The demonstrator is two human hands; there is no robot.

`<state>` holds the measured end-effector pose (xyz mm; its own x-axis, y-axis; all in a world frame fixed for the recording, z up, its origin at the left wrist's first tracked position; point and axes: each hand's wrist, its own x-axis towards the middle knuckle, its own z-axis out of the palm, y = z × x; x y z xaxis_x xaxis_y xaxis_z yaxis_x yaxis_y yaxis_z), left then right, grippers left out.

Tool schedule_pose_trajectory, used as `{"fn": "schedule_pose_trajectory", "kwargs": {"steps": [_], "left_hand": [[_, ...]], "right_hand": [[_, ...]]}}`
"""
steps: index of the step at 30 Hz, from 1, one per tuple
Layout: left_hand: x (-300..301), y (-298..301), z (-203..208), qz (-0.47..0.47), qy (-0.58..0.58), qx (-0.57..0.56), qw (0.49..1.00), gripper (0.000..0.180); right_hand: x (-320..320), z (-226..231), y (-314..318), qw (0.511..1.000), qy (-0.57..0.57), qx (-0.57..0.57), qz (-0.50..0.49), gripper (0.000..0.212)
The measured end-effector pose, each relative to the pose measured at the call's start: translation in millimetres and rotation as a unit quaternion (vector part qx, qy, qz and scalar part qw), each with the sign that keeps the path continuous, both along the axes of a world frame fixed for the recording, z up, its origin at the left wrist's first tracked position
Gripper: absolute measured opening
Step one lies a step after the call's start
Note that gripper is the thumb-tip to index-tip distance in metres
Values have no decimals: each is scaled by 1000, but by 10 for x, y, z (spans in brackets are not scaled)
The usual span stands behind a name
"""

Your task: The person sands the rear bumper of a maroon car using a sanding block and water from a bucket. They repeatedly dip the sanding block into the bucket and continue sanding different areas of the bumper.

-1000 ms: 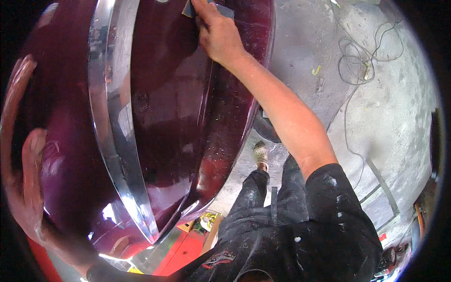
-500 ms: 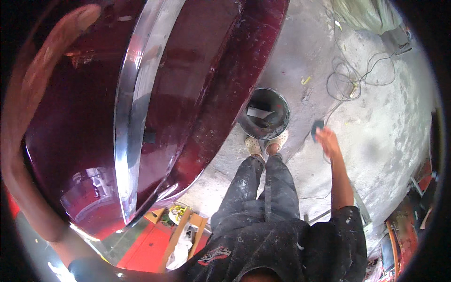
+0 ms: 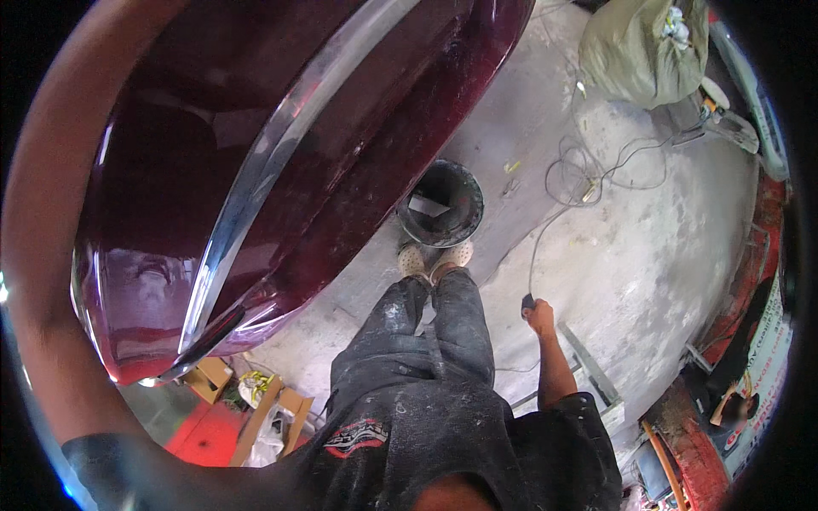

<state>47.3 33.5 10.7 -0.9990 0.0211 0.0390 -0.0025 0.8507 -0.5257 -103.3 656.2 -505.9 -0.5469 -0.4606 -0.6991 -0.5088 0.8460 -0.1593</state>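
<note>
To my left curves a glossy dark red car body panel [image 3: 341, 111] with a long chrome strip [image 3: 247, 183] along it. My left arm reaches up past its left side, and the hand lies outside the picture. Low at my right side, away from the panel, my right hand [image 3: 538, 318] is closed around a small dark pad-like piece [image 3: 527, 303], partly covered by the fingers. A black bucket [image 3: 467, 223] stands on the floor just ahead of my shoes, against the panel's edge in this view. Inside it a pale flat piece [image 3: 428, 206] shows.
Loose cable [image 3: 558, 175] coils across the grey floor [image 3: 673, 230]. A large greenish sack [image 3: 630, 55] stands far right. Beside my right arm is a metal frame [image 3: 588, 362]. Cardboard boxes [image 3: 260, 422] sit lower left. What looks like another person [image 3: 734, 409] shows at the right rim.
My view has shifted, bringing more of the sack and right side into sight. The left hand has left the picture at the top. My right hand still holds the dark piece, lower now.
</note>
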Motion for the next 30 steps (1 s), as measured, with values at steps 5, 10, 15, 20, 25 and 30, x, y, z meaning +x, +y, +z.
{"fn": "schedule_pose_trajectory", "kwargs": {"steps": [5,10,15,20,25,30], "left_hand": [[259,77,148,-102,-61,-3,993,34],[755,283,345,-132,-90,15,987,30],[1682,918,570,-46,-59,88,993,21],[2263,2055,476,110,-5,244,963,13],[1938,3225,-1644,321,111,477,811,15],[1666,5181,-4270,438,-76,561,699,15]], "right_hand": [[25,198,-695,995,-33,-70,59,23],[85,151,-1127,988,-18,-89,126,28],[-79,-26,-1312,984,-33,-99,142,27],[-416,-208,-1377,968,-85,-137,193,30],[-1115,-330,-1240,957,-61,-188,211,29],[-1851,-209,-1056,944,-144,-132,266,21]]}}
